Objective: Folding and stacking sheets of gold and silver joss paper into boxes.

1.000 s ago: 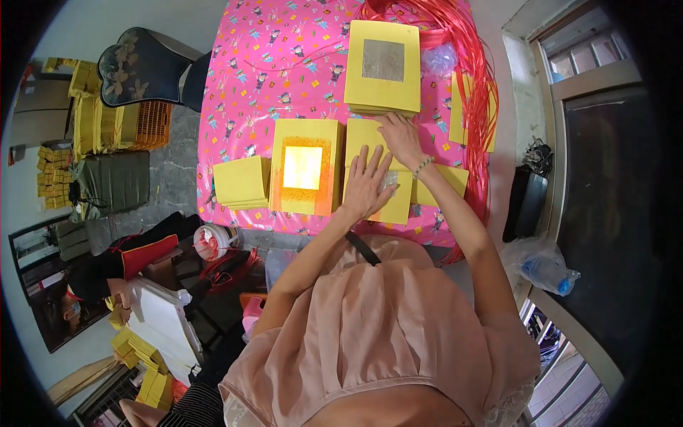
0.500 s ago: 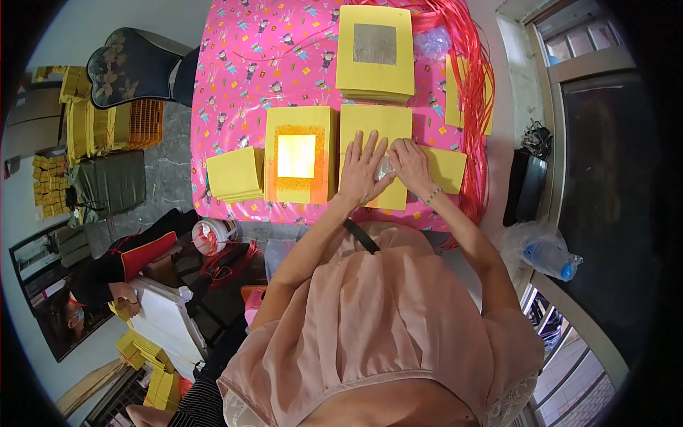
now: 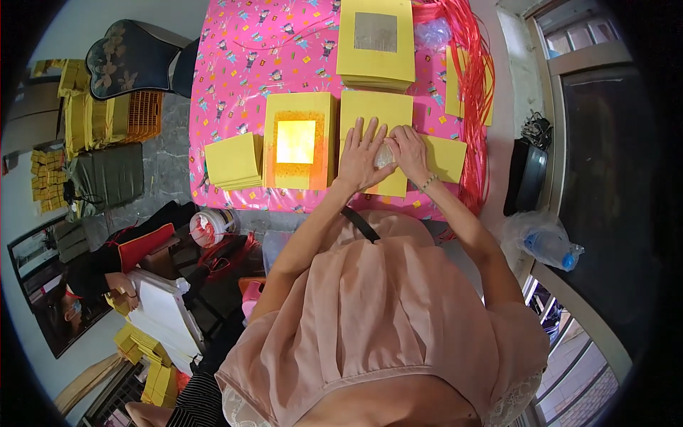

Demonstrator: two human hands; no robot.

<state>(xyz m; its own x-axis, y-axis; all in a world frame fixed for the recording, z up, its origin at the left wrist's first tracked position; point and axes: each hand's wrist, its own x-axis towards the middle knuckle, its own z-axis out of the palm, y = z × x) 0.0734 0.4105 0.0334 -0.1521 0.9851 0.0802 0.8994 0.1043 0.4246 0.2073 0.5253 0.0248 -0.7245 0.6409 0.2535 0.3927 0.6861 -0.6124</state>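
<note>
My left hand point(image 3: 361, 158) lies flat with fingers spread on a yellow paper sheet point(image 3: 377, 105) on the table. Close beside it, my right hand point(image 3: 409, 151) has its fingers bent and pressed together against the paper; whatever they pinch is hidden. Between the two hands shows part of a shiny silver patch point(image 3: 385, 156). Left of my hands lies a yellow paper stack point(image 3: 297, 103) whose top sheet bears an orange print and a bright gold square. More yellow paper point(image 3: 447, 160) sits to the right of my right hand.
Beyond my hands is a thick yellow stack point(image 3: 373, 65) with a silver square. A smaller yellow stack point(image 3: 233, 162) lies at left. Red plastic strands point(image 3: 473, 107) hang along the right side of the pink tablecloth point(image 3: 235, 78). A co-worker point(image 3: 121, 263) sits at lower left.
The whole view has shifted, so the table sits higher in the picture. My hands remain on the paper, and slightly more of the silver patch shows between them.
</note>
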